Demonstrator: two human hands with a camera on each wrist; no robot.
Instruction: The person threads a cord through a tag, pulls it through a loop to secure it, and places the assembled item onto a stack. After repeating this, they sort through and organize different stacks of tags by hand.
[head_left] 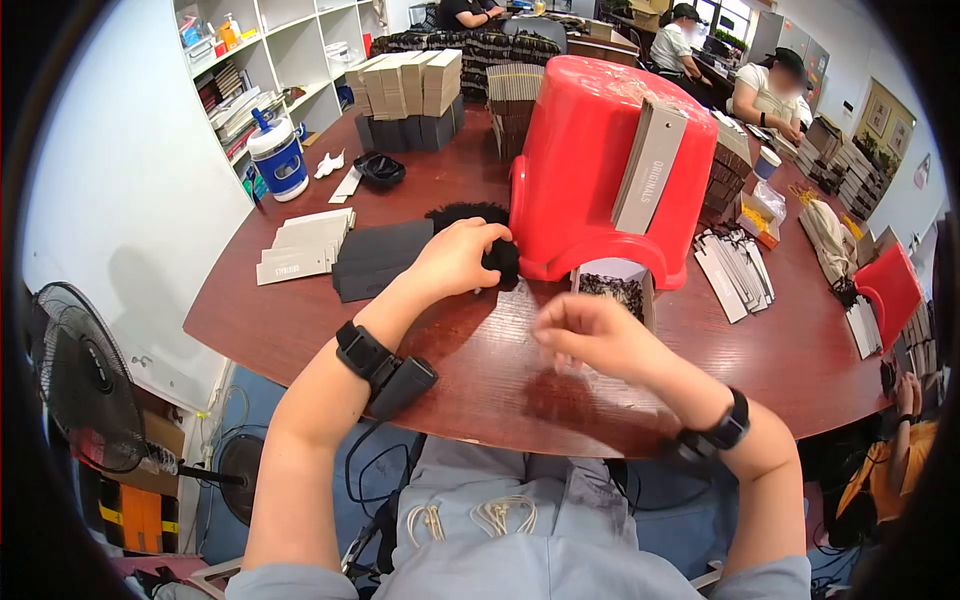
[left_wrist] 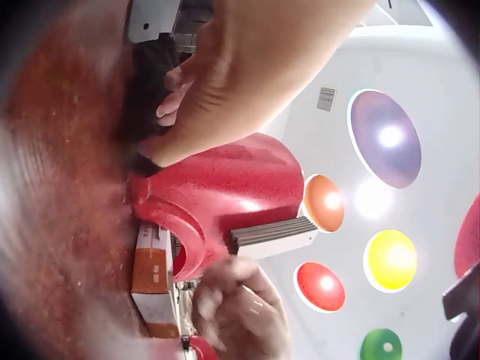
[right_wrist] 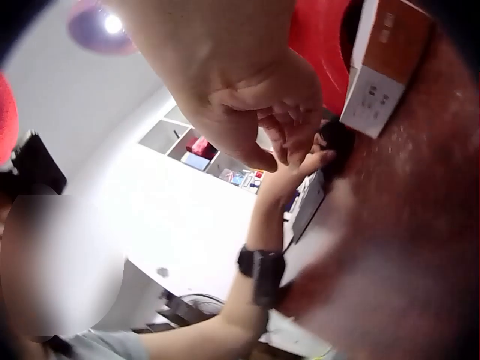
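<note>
In the head view my left hand (head_left: 455, 262) curves its fingers and thumb around a fluffy black bundle of cords (head_left: 503, 262) beside the red plastic stool (head_left: 610, 160). The left wrist view shows its fingertips at the dark bundle, close to the tabletop. My right hand (head_left: 600, 335), blurred, hovers in front of the stool with fingers loosely bent and nothing visible in them. Under the stool's arched opening sits an open box (head_left: 648, 300) of small dark pieces. A stack of grey tags (head_left: 650, 165) printed ORIGINALS stands against the stool's side.
Left of my left hand lie black cards (head_left: 380, 258) and fanned grey tags (head_left: 305, 245). Tag stacks (head_left: 410, 85) and a blue-white jug (head_left: 277, 155) stand farther back. Tags with black cords (head_left: 735, 272) lie at the right. A fan (head_left: 90, 375) stands left of the table; other people sit beyond.
</note>
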